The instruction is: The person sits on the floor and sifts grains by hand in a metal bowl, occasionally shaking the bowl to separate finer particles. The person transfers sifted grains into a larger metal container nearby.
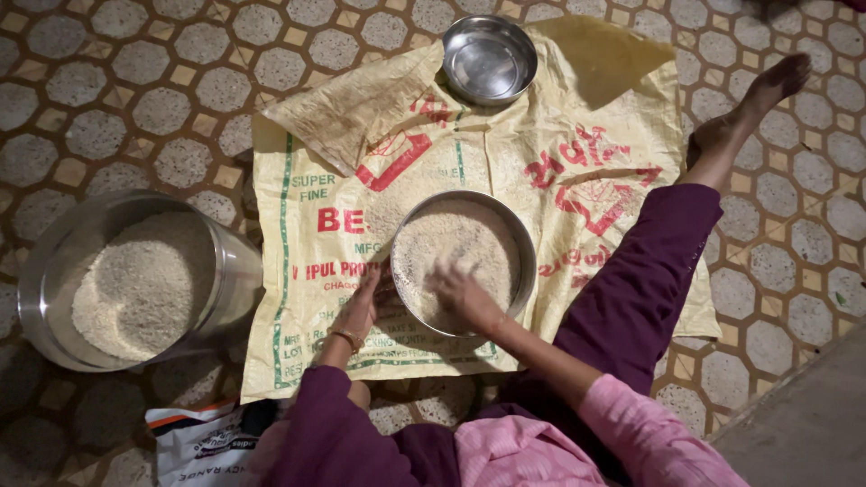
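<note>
A round steel plate (521,243) heaped with pale rice grains (456,239) lies on a yellow woven sack (559,162) spread over the floor. My left hand (365,302) grips the plate's near-left rim, a gold bangle on its wrist. My right hand (460,290) rests on the grains at the plate's near side, fingers spread and blurred. My leg in purple cloth stretches out over the sack to the right.
A large steel pot (230,271) full of rice stands on the tiled floor at the left. A small empty steel bowl (490,59) sits at the sack's far edge. A printed plastic bag (203,442) lies near my left knee.
</note>
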